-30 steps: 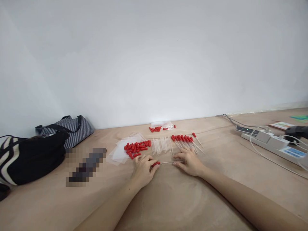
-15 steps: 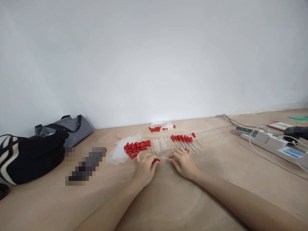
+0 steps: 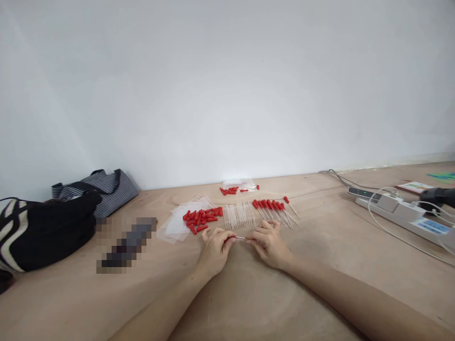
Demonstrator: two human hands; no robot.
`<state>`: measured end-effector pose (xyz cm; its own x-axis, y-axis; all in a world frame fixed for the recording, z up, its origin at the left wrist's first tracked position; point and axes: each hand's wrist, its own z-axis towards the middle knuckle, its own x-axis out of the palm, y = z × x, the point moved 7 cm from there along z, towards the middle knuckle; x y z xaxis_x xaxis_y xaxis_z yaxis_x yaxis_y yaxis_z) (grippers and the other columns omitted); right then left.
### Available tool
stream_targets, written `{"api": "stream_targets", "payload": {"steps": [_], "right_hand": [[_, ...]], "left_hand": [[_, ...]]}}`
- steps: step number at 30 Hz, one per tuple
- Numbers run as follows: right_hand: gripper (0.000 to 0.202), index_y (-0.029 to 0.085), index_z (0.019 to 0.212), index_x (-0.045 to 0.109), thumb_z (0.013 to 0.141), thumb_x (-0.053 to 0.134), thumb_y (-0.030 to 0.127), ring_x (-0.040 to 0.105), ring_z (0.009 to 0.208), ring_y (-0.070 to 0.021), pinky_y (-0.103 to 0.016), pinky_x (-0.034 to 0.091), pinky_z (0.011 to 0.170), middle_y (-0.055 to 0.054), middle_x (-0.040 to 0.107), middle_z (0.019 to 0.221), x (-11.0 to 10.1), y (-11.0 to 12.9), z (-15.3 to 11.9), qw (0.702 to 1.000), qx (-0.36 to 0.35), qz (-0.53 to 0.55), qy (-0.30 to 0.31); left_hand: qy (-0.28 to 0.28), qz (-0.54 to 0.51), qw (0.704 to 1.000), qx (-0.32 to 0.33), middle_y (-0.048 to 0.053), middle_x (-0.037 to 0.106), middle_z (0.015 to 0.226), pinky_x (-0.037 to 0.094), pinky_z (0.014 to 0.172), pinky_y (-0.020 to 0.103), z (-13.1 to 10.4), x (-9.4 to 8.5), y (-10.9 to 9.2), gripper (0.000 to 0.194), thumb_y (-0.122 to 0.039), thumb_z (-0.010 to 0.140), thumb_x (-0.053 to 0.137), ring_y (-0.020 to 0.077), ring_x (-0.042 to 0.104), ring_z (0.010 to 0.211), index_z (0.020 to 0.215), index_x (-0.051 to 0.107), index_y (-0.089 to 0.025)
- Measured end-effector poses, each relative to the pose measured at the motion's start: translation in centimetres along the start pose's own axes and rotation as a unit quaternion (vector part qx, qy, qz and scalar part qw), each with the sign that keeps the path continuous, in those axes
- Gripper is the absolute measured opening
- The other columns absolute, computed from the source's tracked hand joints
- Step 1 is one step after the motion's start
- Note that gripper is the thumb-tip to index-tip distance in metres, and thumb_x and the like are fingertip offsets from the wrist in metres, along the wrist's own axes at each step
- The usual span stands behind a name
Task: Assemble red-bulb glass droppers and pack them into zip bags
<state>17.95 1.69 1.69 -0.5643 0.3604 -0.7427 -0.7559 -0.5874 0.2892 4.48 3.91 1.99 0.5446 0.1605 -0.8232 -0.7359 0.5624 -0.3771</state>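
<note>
Red-capped droppers (image 3: 273, 205): seven rowed, one apart | loose bulbs (image 3: 201, 217), clear tubes (image 3: 238, 215): overlapping, uncountable | left hand (image 3: 214, 246): nearly closed, pinching one held bulb (image 3: 233, 237) | right hand (image 3: 269, 242): likewise, one held tube (image 3: 241, 238) between hands

Partly unseen
Six o'clock: red rubber bulb (image 3: 233, 237), mostly behind left hand (image 3: 213, 248); eight: dark oblong object (image 3: 128, 242), pixelated; nine: black cream-striped fabric bag (image 3: 53, 234), edge-cut.

The table (image 3: 270, 303) looks like smooth, pale wood with a faint sheen. On it, the red bulbs (image 3: 201, 218) look like satin rubber; right of them, the loose tubes (image 3: 239, 214) look like clear, glossy glass or plastic.
</note>
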Motion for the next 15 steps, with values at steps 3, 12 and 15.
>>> {"api": "stream_targets", "payload": {"steps": [3, 12, 15], "right_hand": [[0.016, 0.023, 0.079, 0.062, 0.082, 0.046, 0.021, 0.045, 0.077, -0.0135, -0.033, 0.019, 0.079, 0.001, 0.061, 0.068, 0.3, -0.1, 0.1, 1.000, -0.014, -0.008, 0.014], [0.016, 0.021, 0.075, 0.060, 0.078, 0.046, 0.015, 0.043, 0.076, -0.0143, -0.036, 0.018, 0.079, 0.000, 0.059, 0.067, 0.2, 0.9, 0.1, 0.996, -0.065, -0.053, 0.002], [0.016, 0.021, 0.076, 0.060, 0.079, 0.045, 0.017, 0.044, 0.075, -0.0138, -0.035, 0.018, 0.078, 0.000, 0.059, 0.068, 0.1, 1.1, 0.0, 0.997, -0.059, -0.054, -0.005]], "left_hand": [[0.014, -0.011, 1.000, -0.009, -0.002, 0.064, 0.078, 0.021, 0.091, 0.046, -0.1, 0.4, 0.2, 0.014, -0.025, 0.081, 0.046, 0.0166, 0.054, 0.082, 0.080, 0.060, -0.023], [0.011, -0.016, 1.000, 0.005, -0.002, 0.064, 0.076, 0.017, 0.094, 0.047, -0.3, 0.3, -0.3, 0.012, -0.025, 0.079, 0.048, 0.0162, 0.055, 0.080, 0.077, 0.060, -0.023], [0.000, -0.017, 1.000, 0.010, -0.001, 0.064, 0.074, 0.019, 0.093, 0.047, -0.4, 0.0, -0.8, 0.012, -0.026, 0.078, 0.049, 0.0164, 0.056, 0.078, 0.075, 0.060, -0.022]]}}
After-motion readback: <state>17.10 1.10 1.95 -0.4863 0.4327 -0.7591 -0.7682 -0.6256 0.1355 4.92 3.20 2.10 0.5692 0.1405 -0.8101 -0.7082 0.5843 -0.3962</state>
